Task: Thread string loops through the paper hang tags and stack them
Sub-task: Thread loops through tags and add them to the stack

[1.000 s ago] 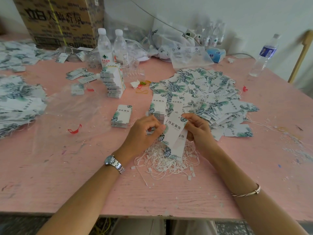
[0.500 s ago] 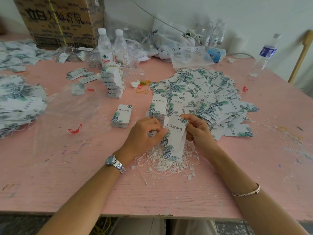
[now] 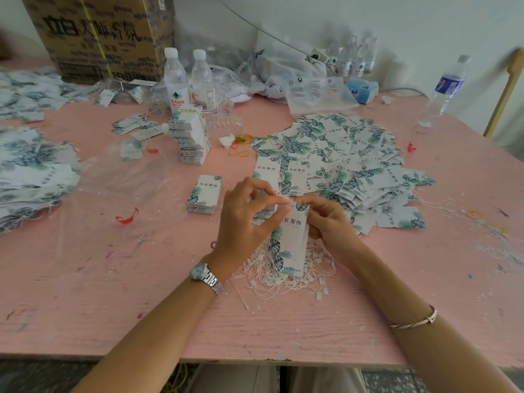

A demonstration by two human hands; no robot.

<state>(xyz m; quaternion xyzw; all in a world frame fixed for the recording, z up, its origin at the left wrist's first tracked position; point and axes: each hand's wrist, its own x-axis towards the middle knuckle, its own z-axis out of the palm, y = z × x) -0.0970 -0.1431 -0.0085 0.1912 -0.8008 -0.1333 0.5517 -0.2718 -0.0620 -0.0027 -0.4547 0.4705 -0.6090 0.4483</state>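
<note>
I hold a white hang tag with green leaf print upright above a heap of white string loops. My right hand grips the tag's right edge near its top. My left hand pinches at the tag's top corner with thumb and forefinger, where a thin white string seems to lie; it is too fine to make out. A big spread of loose tags lies just beyond my hands. A small neat stack of tags sits to the left.
A tall bundle of tags stands behind two water bottles' front. More tags cover the table's left edge. A cardboard box, plastic bags and another bottle line the back. Clear plastic sheet lies left.
The tag has turned more upright and both hands have risen slightly. My left thumb and forefinger now pinch at the tag's top corner instead of resting beside its left edge.
</note>
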